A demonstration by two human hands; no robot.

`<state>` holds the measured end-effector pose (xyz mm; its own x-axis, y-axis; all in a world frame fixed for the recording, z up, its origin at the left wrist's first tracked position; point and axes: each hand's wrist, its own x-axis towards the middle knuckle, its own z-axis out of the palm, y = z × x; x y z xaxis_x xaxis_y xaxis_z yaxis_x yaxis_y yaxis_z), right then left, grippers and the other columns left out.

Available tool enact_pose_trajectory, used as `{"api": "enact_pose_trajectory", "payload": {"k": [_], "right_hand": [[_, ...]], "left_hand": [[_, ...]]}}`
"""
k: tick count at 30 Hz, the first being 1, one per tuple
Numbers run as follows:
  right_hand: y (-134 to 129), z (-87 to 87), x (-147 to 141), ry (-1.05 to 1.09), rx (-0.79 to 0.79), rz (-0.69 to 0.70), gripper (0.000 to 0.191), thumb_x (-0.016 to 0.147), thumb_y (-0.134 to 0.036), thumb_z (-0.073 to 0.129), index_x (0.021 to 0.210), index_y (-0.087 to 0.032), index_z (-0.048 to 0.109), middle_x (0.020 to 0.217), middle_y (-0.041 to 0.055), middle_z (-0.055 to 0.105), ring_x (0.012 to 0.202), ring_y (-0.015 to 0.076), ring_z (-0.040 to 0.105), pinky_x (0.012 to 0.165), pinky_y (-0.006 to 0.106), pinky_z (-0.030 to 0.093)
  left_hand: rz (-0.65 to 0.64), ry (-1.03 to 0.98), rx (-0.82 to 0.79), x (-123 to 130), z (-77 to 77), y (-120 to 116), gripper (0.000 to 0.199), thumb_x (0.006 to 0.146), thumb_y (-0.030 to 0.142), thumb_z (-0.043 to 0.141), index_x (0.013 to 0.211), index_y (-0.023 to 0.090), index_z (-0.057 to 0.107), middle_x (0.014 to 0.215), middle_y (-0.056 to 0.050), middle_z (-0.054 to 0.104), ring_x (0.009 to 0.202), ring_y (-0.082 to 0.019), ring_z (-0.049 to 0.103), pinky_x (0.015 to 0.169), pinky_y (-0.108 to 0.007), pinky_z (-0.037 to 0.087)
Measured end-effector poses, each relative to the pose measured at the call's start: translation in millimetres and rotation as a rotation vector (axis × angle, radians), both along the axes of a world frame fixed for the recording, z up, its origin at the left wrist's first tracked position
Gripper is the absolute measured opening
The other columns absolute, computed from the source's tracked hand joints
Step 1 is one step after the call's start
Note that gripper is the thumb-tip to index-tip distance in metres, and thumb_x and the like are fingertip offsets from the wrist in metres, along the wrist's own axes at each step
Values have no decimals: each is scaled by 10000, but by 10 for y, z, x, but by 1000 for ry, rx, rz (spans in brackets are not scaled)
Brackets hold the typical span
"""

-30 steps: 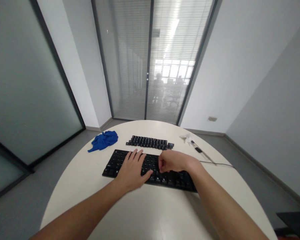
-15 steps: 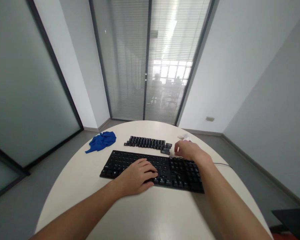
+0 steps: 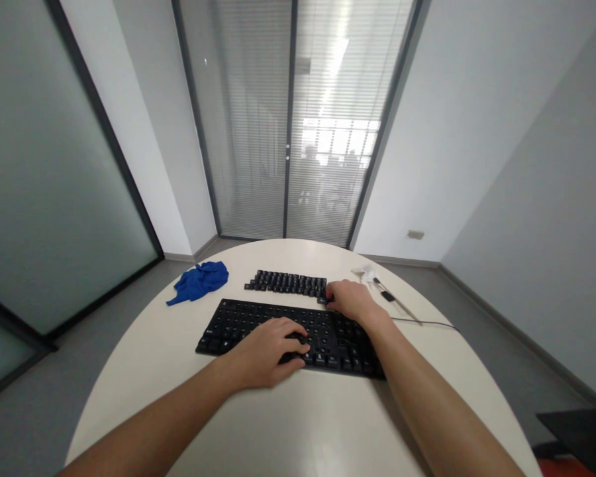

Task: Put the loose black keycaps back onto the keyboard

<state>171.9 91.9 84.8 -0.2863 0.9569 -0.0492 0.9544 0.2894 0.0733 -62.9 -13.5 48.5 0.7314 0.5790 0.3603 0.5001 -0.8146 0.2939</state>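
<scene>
A black computer keyboard [image 3: 268,315] lies across the round table, with many keycaps off its main part. My left hand [image 3: 273,348] rests on the lower middle of it, fingers spread and holding nothing. Behind the keyboard, loose black keycaps [image 3: 291,283] stand in rows on the tabletop. At the right end of these rows is my right hand [image 3: 350,298], its fingers bent down and closed around a keycap [image 3: 322,301] that is mostly hidden. My right forearm covers part of the keyboard's right side.
A crumpled blue cloth [image 3: 198,281] lies at the left on the table [image 3: 258,430]. Far right are a white crumpled tissue [image 3: 365,273], a thin brush-like tool [image 3: 402,308] and a small black piece [image 3: 387,296]. The keyboard's cable [image 3: 434,323] runs off the right edge.
My right hand has moved left, from beside the white tissue to the right end of the loose keycaps, uncovering the thin tool. My left hand stays on the keyboard.
</scene>
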Motion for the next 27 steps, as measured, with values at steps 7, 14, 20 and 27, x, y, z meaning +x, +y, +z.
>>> {"api": "enact_pose_trajectory", "payload": {"k": [7, 14, 20, 27], "right_hand": [[-4, 9, -16, 42, -9, -8, 241, 806, -262, 717, 1037, -196, 737, 1069, 153, 735, 985, 311, 687, 802, 353, 479], [-32, 238, 184, 216, -209, 124, 218, 835, -345, 639, 950, -215, 771, 888, 42, 767, 812, 197, 682, 678, 252, 458], [-77, 329, 344, 523, -627, 288, 345, 762, -440, 651, 920, -144, 737, 773, 41, 723, 749, 195, 642, 651, 260, 475], [-110, 303, 239, 461, -720, 293, 351, 711, -428, 683, 896, -139, 758, 752, 38, 722, 710, 183, 628, 636, 254, 469]], "left_hand": [[-8, -2, 22, -35, -95, 6, 265, 939, 248, 585, 1195, 229, 654, 1253, -88, 630, 1151, -255, 573, 1016, -443, 458], [3, 90, 5, -63, -140, 27, 418, 908, 276, 643, 1308, 198, 549, 1323, -99, 595, 1209, -272, 538, 1080, -441, 412], [-2, 77, -6, -79, -183, 50, 435, 906, 278, 637, 1320, 204, 527, 1316, -102, 599, 1214, -272, 540, 1081, -440, 410], [-7, 56, 10, -80, -172, 43, 417, 917, 288, 620, 1319, 213, 538, 1318, -103, 598, 1211, -268, 548, 1076, -444, 414]]}}
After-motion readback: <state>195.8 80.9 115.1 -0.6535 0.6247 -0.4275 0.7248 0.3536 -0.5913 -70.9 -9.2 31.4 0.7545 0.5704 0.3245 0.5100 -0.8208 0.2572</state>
